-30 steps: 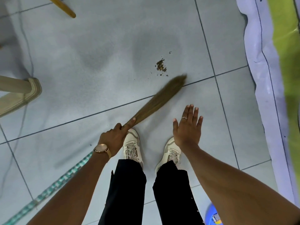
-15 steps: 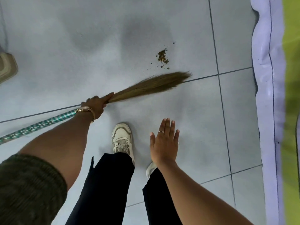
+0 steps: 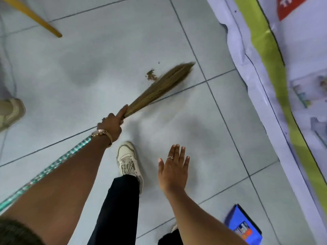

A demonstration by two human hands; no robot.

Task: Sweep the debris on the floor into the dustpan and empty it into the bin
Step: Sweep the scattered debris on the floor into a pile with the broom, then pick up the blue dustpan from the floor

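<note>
A small brown pile of debris [image 3: 151, 75] lies on the grey tiled floor [image 3: 99, 71]. My left hand [image 3: 111, 125] is shut on a broom [image 3: 160, 87] where its green-and-silver handle meets the straw bristles. The bristles lie just right of the debris and touch its edge, blurred by motion. My right hand [image 3: 174, 169] hovers open above the floor, fingers together and extended, holding nothing. No dustpan or bin shows in the head view.
A white and lime-green printed sheet [image 3: 265, 55] covers the floor along the right. A blue box [image 3: 243, 225] lies at the lower right. A yellow wooden stick [image 3: 35, 16] crosses the upper left; another person's shoe [image 3: 10, 112] is at the left edge. My white shoe [image 3: 128, 160] stands mid-frame.
The broom head has swung from below the debris up to its right side. My left hand moved right and forward with it. My right hand stayed open.
</note>
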